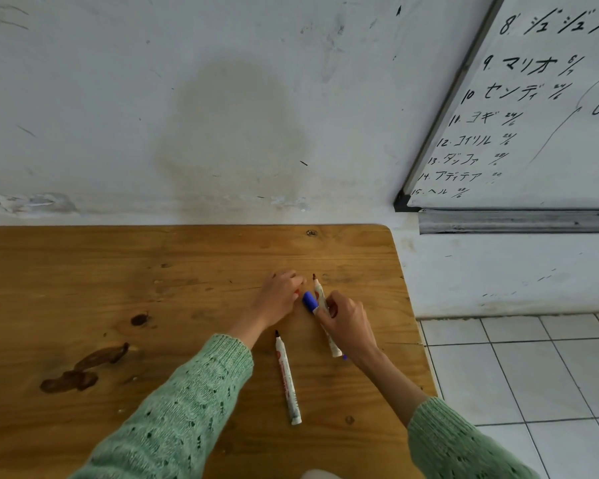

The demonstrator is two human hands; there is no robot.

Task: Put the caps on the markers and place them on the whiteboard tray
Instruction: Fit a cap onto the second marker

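Markers are all uncapped, none on the whiteboard tray (516,223) yet. One white marker (287,378) lies bare-tipped on the surface (83,271); the right hand (346,323) grasps another (320,293) beside a blue cap (309,300). The left hand (279,297) fingers curl over something reddish, possibly a cap.

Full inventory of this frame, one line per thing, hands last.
Table: 1, brown wood with dark stains, fills the lower left.
Markers: 2 clearly seen, white bodies, both uncapped; one lies on the table, one is held in the right hand.
Cap: 1, blue, between the two hands, by the held marker.
Whiteboard: 1, white with black writing, on the wall, upper right.
Tray: 1, grey metal, under the whiteboard.
Wall: white, stained.
Floor: white tiles, right.
Sleeves: 2, green knit.
Hands: left fingers down on the table; right gripping the marker.
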